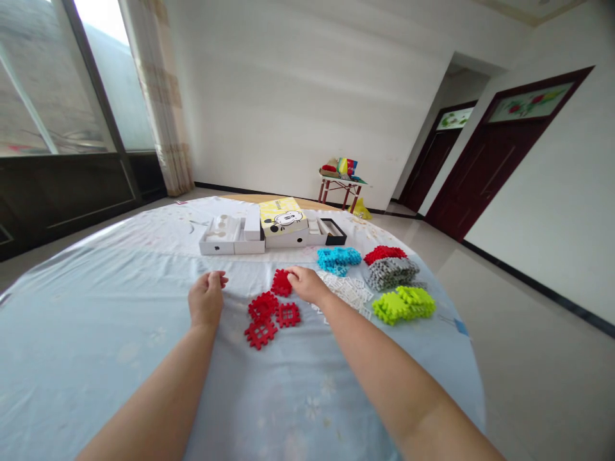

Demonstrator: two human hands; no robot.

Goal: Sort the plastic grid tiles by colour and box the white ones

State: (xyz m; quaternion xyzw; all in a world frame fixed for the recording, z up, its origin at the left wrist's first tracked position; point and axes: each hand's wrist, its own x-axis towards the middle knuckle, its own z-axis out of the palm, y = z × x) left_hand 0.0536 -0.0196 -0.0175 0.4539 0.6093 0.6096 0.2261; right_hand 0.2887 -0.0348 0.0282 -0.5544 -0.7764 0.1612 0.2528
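My right hand (305, 283) pinches the edge of a red interlocking plastic block (280, 283), a flat square with toothed edges. Just in front of it lie more red blocks: one with a round centre (264, 306), and two with window-like grids, a nearer one (261, 333) and a right-hand one (288, 314). To the left of these, my left hand (206, 299) is over the tablecloth with loosely curled, slightly parted fingers and nothing visible in it. White window-shaped pieces (346, 291) are spread beside my right wrist and partly hidden by my forearm.
Stacks of blue (339, 258), red (383, 254), grey (393, 273) and lime green blocks (404, 305) stand at the right. Along the back are an open white box (217, 246), a yellow cartoon box (284, 218) and a black-edged tray (336, 240). The round table (120, 346) has a pale blue cloth.
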